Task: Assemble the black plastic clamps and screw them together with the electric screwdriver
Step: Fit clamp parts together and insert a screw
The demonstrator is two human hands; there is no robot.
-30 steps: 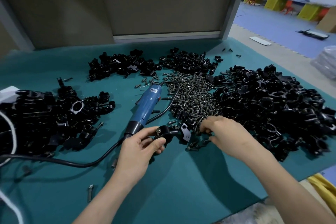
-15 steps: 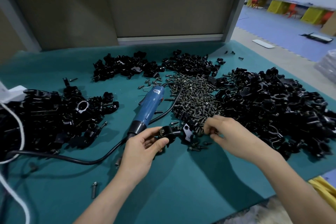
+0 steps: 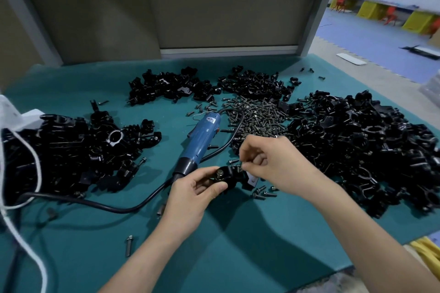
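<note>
The left hand (image 3: 190,194) grips a black plastic clamp (image 3: 228,177) just above the teal bench (image 3: 238,240), thumb underneath and fingers curled over its near side; a round metal fitting shows on the clamp's top. The right hand (image 3: 271,162) is beside it, its fingers curled and the thumb and forefinger tips drawn together right at the clamp's upper edge. Whether a screw sits between those tips cannot be told, since anything there is too small to make out.

The blue electric screwdriver (image 3: 202,140) lies flat on the bench just beyond the left hand, its black nose towards that hand, and its black cord (image 3: 119,207) curves away to the left. A heap of screws (image 3: 257,116) lies beyond the right hand. A large pile of black clamp parts (image 3: 369,145) fills the right side of the bench, another pile (image 3: 71,150) sits on the left with a white cable (image 3: 28,173) across it, and two smaller piles (image 3: 166,85) lie at the far edge. A single loose screw (image 3: 129,245) lies near the left forearm
</note>
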